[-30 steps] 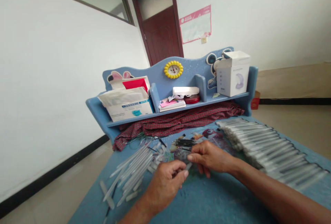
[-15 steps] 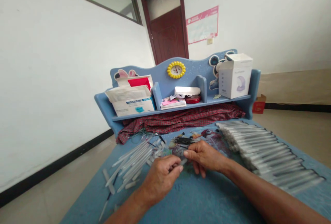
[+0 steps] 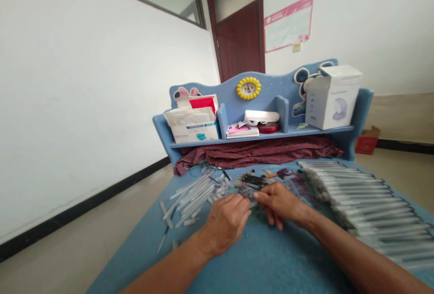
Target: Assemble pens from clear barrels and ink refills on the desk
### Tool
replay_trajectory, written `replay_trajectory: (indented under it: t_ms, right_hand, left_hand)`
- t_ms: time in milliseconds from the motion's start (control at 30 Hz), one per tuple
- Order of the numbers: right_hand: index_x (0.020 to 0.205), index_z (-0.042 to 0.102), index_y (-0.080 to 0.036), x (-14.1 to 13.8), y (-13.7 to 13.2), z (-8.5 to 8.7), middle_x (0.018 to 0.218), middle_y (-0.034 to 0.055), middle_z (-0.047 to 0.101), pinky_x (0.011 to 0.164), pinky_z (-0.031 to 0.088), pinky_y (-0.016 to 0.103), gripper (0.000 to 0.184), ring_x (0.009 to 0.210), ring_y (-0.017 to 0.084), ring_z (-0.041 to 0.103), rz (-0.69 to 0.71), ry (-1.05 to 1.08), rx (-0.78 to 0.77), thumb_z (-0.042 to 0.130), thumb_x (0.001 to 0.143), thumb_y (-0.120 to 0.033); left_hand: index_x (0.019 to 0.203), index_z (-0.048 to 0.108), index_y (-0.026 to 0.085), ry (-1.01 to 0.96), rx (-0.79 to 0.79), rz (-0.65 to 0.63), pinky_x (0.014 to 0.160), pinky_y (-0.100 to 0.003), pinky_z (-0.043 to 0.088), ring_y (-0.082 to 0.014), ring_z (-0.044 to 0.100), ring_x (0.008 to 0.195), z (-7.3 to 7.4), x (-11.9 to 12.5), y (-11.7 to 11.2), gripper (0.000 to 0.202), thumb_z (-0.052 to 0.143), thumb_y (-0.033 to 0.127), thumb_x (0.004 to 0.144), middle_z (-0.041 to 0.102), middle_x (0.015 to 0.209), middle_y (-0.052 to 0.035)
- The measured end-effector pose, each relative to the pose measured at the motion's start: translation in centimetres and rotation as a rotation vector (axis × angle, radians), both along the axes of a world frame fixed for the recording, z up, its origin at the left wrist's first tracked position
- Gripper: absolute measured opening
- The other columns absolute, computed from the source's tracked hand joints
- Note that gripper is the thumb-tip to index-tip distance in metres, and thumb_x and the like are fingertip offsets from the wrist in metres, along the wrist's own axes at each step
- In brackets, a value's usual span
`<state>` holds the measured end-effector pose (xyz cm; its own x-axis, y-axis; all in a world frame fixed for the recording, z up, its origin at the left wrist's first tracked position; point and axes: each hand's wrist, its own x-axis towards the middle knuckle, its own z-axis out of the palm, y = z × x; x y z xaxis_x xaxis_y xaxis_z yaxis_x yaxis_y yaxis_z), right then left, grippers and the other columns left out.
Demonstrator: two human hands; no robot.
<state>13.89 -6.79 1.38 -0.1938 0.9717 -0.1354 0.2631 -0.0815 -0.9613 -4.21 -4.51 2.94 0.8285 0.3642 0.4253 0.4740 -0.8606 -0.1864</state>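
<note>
My left hand (image 3: pixel 228 221) is closed, its back to the camera, over the front of the blue tabletop (image 3: pixel 264 258). A small translucent piece shows at its fingertips, too blurred to name. Close on its right, my right hand (image 3: pixel 280 201) has thumb and forefinger pinched together, the other fingers curled below. What lies in that pinch is hidden. Just beyond the fingers is a heap of thin black pen parts (image 3: pixel 252 180). Clear pen barrels (image 3: pixel 196 194) lie loose to the left, with short whitish caps (image 3: pixel 222 191) beside them.
Rows of clear pens with dark cores (image 3: pixel 369 208) cover the right side of the table. A blue shelf (image 3: pixel 271 135) at the back holds a mask box (image 3: pixel 195 133), a white carton (image 3: pixel 334 99) and papers. Bunched checked cloth (image 3: pixel 257 153) lies beneath it.
My left hand has turned, its back now hiding the fingers that showed before. The right hand keeps its pinch beside it. The whole view has shifted, so the scene sits further right.
</note>
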Motion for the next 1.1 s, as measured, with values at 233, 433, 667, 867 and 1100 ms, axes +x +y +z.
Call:
replay_trajectory:
  t_ms: [233,433,667,867,1100]
  right_hand:
    - [0.06,0.042,-0.018,0.5,-0.1,0.5,0.035,-0.0021,0.053,0.025,0.026,0.017,0.041,0.022,0.009,0.043,-0.132,0.064,0.016,0.045,0.077,-0.055]
    - [0.076,0.05,-0.015,-0.3,-0.8,0.8,0.049,0.0012,0.061,0.031,0.033,0.019,0.041,0.031,0.011,0.052,-0.124,0.338,0.094,0.049,0.076,-0.056]
    - [0.088,0.055,-0.015,-2.1,-1.3,-0.2,0.064,0.002,0.065,0.042,0.042,0.023,0.032,0.042,0.012,0.057,-0.056,0.623,0.095,0.069,0.067,-0.035]
    - [0.08,0.056,-0.013,-1.8,-1.1,-0.1,0.061,0.0031,0.064,0.041,0.04,0.023,0.032,0.041,0.011,0.056,-0.142,0.572,0.085,0.068,0.066,-0.039]
    - [0.077,0.052,-0.015,0.3,-0.2,0.8,0.062,0.0033,0.065,0.039,0.037,0.023,0.032,0.039,0.012,0.055,-0.401,0.6,0.144,0.065,0.067,-0.043]
  left_hand:
    - [0.08,0.051,0.016,0.021,-0.023,0.126,0.063,-0.029,0.045,-0.0172,0.054,0.07,0.1,-0.1,-0.1,0.01,0.043,0.021,0.083,0.055,0.075,-0.0045]
    - [0.08,0.052,0.015,-0.078,-0.019,0.135,0.061,-0.029,0.045,-0.0172,0.055,0.069,0.1,-0.1,-0.3,0.013,0.041,0.021,0.084,0.056,0.073,-0.0053]
    - [0.073,0.051,0.015,-0.11,-0.015,0.035,0.058,-0.025,0.043,-0.0138,0.052,0.061,-0.1,-0.1,-0.5,0.021,0.035,0.019,0.086,0.054,0.066,-0.0035]
    - [0.08,0.055,0.015,0.022,-0.188,0.055,0.062,-0.025,0.041,-0.0155,0.054,0.069,1.4,-0.8,0.3,0.019,0.044,0.029,0.084,0.058,0.075,-0.0056]
    - [0.063,0.06,0.017,0.189,-0.479,0.255,0.052,-0.021,0.032,-0.0123,0.051,0.056,5.1,-5.1,4.8,0.012,0.051,0.016,0.07,0.057,0.059,0.0003]
